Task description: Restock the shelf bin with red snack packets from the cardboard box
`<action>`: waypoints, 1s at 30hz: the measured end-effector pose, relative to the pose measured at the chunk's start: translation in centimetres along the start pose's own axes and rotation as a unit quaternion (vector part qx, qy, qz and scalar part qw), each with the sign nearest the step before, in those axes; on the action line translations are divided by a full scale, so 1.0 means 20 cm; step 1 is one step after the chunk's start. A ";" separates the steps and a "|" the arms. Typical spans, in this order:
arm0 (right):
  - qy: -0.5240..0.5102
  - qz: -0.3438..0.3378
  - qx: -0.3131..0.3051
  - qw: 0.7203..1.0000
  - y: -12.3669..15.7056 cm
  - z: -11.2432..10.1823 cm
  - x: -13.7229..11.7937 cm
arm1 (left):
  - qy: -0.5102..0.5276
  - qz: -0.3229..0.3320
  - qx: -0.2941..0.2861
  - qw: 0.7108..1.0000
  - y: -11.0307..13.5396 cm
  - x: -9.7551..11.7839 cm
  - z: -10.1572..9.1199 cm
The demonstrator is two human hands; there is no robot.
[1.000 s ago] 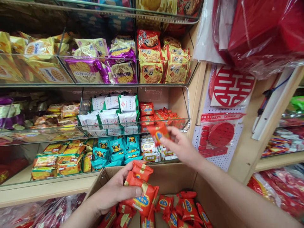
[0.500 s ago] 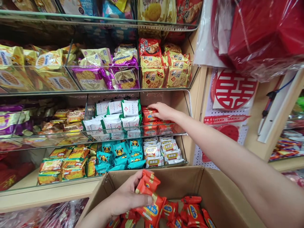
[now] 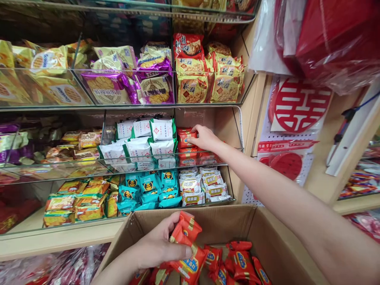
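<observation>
My left hand point(image 3: 162, 243) is closed around red snack packets point(image 3: 192, 259) with gold bands and blue labels, the thumb pressing across them. They are held over an open cardboard box point(image 3: 225, 221), in which more red packets point(image 3: 242, 265) lie loose. Reaching forward to the middle shelf, my right hand point(image 3: 204, 137) has its fingers bent against the right side of a red packet point(image 3: 184, 136). That packet tops a small stack in the right compartment; the hand partly hides what sits behind. White-and-green packets point(image 3: 162, 130) stand just left of it.
A glass strip point(image 3: 142, 161) fronts the middle shelf. Below sit teal packets point(image 3: 148, 185) and white packets point(image 3: 190, 185); yellow and red packets point(image 3: 194, 89) fill the shelf above. A wooden side panel point(image 3: 252, 103) bounds the compartment, with red decorations point(image 3: 301, 105) hanging beyond.
My right hand has shifted slightly to the right, so more of the top red packet on the shelf shows. My left hand keeps its hold. The view has moved slightly closer.
</observation>
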State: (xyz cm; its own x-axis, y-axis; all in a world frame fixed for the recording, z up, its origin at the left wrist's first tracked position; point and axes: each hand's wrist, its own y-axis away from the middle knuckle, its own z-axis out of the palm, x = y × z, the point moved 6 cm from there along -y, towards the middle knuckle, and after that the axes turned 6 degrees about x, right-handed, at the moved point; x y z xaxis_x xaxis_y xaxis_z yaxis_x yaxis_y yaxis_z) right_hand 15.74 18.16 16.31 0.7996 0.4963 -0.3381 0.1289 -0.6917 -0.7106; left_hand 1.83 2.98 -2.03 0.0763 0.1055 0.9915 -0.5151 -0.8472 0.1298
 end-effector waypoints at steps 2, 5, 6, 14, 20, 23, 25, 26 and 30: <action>-0.020 0.003 0.019 1.000 0.01 -0.01 0.01 | -0.003 0.004 0.000 1.000 0.00 0.00 0.00; -0.051 0.000 0.073 0.996 0.01 -0.03 0.01 | -0.003 0.015 -0.001 1.000 0.00 0.00 -0.01; -0.063 -0.002 0.096 0.993 0.00 -0.05 0.01 | 0.001 0.015 0.006 1.000 0.00 -0.01 -0.02; -0.192 -0.189 0.218 0.938 0.36 -0.24 -0.19 | 0.047 0.022 0.161 0.986 -0.01 0.02 -0.09; -0.224 -0.116 -0.168 0.953 0.91 0.08 -0.20 | 0.103 0.069 0.188 0.974 -0.01 0.04 -0.10; -0.234 -0.080 -0.213 0.945 0.97 0.16 -0.16 | 0.110 0.074 0.175 0.976 -0.02 0.04 -0.09; -0.251 -0.043 -0.217 0.942 0.96 0.18 -0.13 | 0.106 0.080 0.173 0.976 -0.03 0.05 -0.09; -0.263 -0.016 -0.218 0.940 0.95 0.19 -0.12 | 0.105 0.085 0.175 0.975 -0.03 0.06 -0.09; -0.375 0.090 -0.250 0.888 0.97 0.21 -0.08 | 0.094 0.099 0.194 0.972 -0.02 0.08 -0.09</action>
State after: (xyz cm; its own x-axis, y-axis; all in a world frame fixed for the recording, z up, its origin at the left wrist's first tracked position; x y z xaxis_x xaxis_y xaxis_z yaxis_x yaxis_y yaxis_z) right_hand 14.43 6.11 0.43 0.2423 0.4343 -0.8676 0.4327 -0.8487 -0.3040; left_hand 0.58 4.55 -0.55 -0.1672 -0.0163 0.9858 -0.1408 -0.9892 -0.0402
